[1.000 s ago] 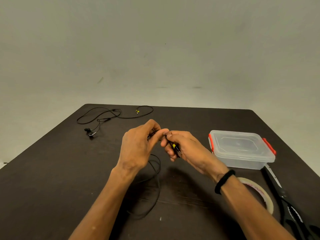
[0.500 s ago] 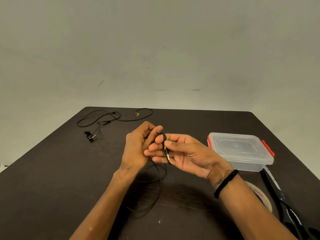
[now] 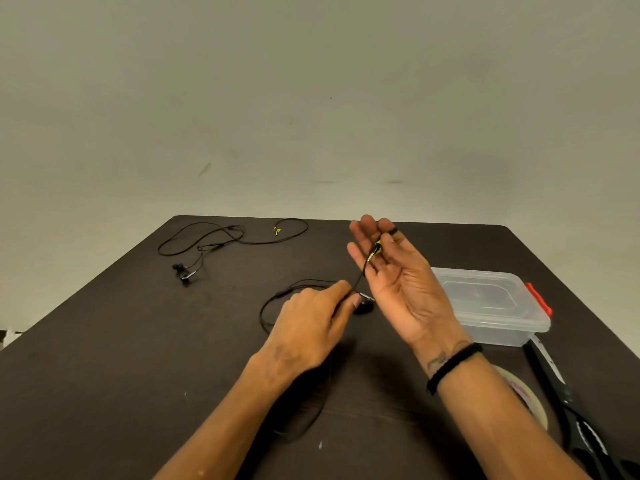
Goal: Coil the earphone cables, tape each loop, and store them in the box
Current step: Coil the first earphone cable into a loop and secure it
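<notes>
The right hand (image 3: pixel 398 275) has lifted away palm-up, pinching the earphone cable's (image 3: pixel 358 280) yellow plug, while the left hand (image 3: pixel 311 323) now pinches its slack above the table (image 3: pixel 104 358), so coiling is starting.

A dark brown table (image 3: pixel 104 375) fills the lower half of the view, its matte top dotted with a few small pale specks and scuffs. Behind its far edge rises a plain greenish-grey wall (image 3: pixel 311 98), evenly and dimly lit, marked by several faint dark smudges and short scratches.
</notes>
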The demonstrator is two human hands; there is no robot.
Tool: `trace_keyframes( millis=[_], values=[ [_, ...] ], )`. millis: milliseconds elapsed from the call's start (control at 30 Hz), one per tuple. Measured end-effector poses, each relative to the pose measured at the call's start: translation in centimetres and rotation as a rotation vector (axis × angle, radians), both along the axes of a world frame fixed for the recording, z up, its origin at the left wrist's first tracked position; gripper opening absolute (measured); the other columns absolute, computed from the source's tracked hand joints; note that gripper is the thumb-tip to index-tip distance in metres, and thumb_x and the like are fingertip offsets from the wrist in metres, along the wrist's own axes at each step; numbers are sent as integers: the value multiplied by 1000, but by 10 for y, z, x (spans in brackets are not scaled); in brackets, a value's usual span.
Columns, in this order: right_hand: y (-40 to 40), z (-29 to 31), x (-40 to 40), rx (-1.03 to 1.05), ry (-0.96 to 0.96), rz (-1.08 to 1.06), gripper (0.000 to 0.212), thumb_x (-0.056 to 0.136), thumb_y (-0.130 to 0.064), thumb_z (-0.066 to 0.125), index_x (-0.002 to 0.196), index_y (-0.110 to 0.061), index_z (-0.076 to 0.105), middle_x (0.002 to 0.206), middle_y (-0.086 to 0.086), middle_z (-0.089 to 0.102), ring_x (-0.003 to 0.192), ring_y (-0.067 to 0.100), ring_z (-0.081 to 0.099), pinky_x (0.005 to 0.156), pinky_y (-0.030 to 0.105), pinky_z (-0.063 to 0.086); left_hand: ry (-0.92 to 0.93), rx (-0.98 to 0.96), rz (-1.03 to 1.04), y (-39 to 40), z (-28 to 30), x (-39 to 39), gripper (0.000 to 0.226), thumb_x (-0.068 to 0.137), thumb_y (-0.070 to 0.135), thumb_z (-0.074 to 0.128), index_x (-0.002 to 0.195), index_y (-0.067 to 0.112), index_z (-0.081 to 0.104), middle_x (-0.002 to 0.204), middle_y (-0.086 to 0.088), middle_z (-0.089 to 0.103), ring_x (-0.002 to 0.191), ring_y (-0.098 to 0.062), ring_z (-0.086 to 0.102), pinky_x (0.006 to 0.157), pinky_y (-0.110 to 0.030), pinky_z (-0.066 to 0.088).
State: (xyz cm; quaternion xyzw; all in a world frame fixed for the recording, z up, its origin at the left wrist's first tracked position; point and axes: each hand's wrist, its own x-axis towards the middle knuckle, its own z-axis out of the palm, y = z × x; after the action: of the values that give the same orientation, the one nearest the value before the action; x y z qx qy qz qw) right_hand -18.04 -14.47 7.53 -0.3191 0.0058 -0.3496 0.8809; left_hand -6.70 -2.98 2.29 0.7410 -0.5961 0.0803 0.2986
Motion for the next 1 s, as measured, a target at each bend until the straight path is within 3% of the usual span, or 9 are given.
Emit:
trace_keyframes(
  millis=[133,267,367,567,633,833,900,1000],
  values=[
    [-3,-9,2,-212,134,-271,17,106,-2,49,111,-8,65,124,13,74,126,26,68,116,41,44,-72,8,-33,0,1,-8,22,105,53,46,96,32,50,69,15,54,65,-15,62,58,-32,38],
    [-7,-18,1,-832,483,-700,21,107,-4,50,112,-13,68,113,-3,78,115,9,70,105,29,52,-182,-69,0,4,9,-7,32,101,58,47,87,30,55,59,12,52,62,-15,62,56,-35,49],
    [-10,-25,-3,-1106,624,-758,22,109,-9,48,118,-16,66,111,-10,75,110,3,69,96,22,53,-119,-183,22,9,16,5,34,101,60,50,88,30,62,51,14,44,53,-11,51,53,-31,46],
    [3,-31,0,-1285,719,-547,23,110,-9,44,118,-14,65,111,-6,72,103,0,69,84,9,51,31,-322,65,15,27,21,24,104,50,56,98,28,63,57,10,52,52,-13,54,54,-39,50],
    [7,-32,1,-1294,744,-473,24,110,-11,42,115,-15,65,105,-8,72,97,1,69,78,11,52,57,-329,57,16,26,22,23,105,47,55,101,27,63,58,10,52,53,-13,55,56,-42,52],
    [18,-29,6,-1169,744,-404,31,107,-10,39,94,-18,66,95,-11,73,77,4,63,73,31,53,90,-394,104,16,24,26,25,105,51,53,101,28,62,57,11,52,53,-12,56,54,-39,50],
    [21,-28,8,-1125,726,-361,34,106,-11,38,89,-16,67,84,-17,69,69,2,55,67,30,46,115,-403,115,16,24,29,26,104,52,53,101,28,62,57,9,53,53,-14,56,54,-39,50],
    [26,-26,10,-1004,672,-263,35,101,-15,37,83,-12,67,75,-11,62,70,9,50,67,27,40,137,-411,104,16,23,29,26,104,49,54,100,25,63,57,8,53,52,-15,56,54,-41,50]
  ],
)
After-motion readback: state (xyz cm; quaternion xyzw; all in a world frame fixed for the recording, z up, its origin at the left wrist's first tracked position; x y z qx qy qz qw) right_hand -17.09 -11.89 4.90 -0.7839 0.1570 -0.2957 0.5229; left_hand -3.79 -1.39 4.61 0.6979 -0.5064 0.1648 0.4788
